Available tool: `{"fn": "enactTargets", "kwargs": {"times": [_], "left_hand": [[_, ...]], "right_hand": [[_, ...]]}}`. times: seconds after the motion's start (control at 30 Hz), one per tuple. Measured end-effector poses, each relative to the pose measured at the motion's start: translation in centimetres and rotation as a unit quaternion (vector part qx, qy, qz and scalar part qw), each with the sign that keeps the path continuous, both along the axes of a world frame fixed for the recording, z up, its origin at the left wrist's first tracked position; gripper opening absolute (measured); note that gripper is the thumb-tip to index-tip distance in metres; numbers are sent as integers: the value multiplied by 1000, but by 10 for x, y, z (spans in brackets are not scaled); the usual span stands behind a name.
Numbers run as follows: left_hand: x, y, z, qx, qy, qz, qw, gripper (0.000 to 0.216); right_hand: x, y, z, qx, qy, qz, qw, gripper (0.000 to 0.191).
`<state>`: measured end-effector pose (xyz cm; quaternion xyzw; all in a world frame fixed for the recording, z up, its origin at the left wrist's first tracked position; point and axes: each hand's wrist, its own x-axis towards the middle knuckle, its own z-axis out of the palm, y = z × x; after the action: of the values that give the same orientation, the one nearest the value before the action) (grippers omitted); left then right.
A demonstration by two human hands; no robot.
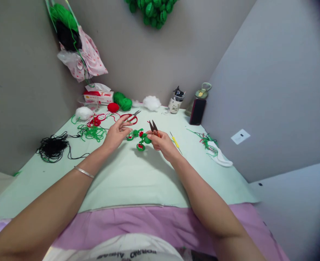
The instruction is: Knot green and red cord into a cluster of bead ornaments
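Note:
My right hand (161, 142) is closed round a small pair of dark thread snips (153, 127), whose blades point up and stand slightly apart. Its fingers also touch a green and red crocheted piece (139, 138) that hangs between my hands just above the pale green table cloth (127, 177). My left hand (117, 132) has its fingers stretched out toward the left end of the crocheted piece. It holds nothing that I can see. A silver bangle (83, 172) sits on my left wrist.
Red-handled scissors (131, 117) lie behind my left hand. Loose green yarn (91, 133), red yarn (96, 120) and black yarn (52, 146) lie to the left. A yellow crochet hook (175, 141) lies at the right, yarn scraps (209, 143) beyond. Yarn balls, stuffing, a tissue box, a jar and a bottle line the back.

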<state>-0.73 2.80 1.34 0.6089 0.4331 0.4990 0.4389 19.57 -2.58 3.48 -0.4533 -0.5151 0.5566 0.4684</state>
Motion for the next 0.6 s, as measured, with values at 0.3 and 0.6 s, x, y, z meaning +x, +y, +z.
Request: {"fn": "enactTargets", "kwargs": {"times": [0.3, 0.6], "left_hand": [[14, -14, 2, -30, 36, -131, 990, 32], [16, -17, 0, -135, -49, -212, 967, 22]], "right_hand": [[1, 1, 0, 2, 39, -5, 999, 30], [2, 3, 2, 39, 0, -54, 998, 41]]}}
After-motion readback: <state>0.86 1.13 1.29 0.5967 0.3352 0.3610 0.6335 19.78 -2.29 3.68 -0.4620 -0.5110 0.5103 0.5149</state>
